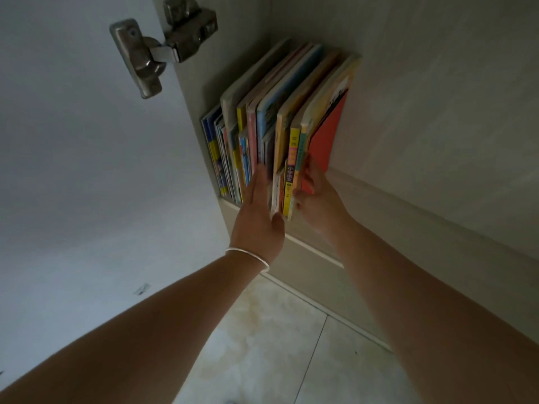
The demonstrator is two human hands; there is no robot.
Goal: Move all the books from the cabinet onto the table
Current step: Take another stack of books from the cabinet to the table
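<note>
A row of several thin, colourful books (262, 118) stands upright on the cabinet shelf (379, 199), pressed against the left wall. My left hand (258, 211) reaches in with straight fingers slid between the books near the middle of the row, thumb under the spines. My right hand (313, 196) presses its fingers on the outer red cover (326, 135) at the right end, thumb by the yellow spine (293, 170). Together the two hands bracket the rightmost few books. A thin bracelet circles my left wrist.
The open cabinet door (73, 141) fills the left side, with a metal hinge (157, 51) near the top. To the right of the books lies bare shelf. Tiled floor (262, 345) shows below, between my forearms. The table is out of view.
</note>
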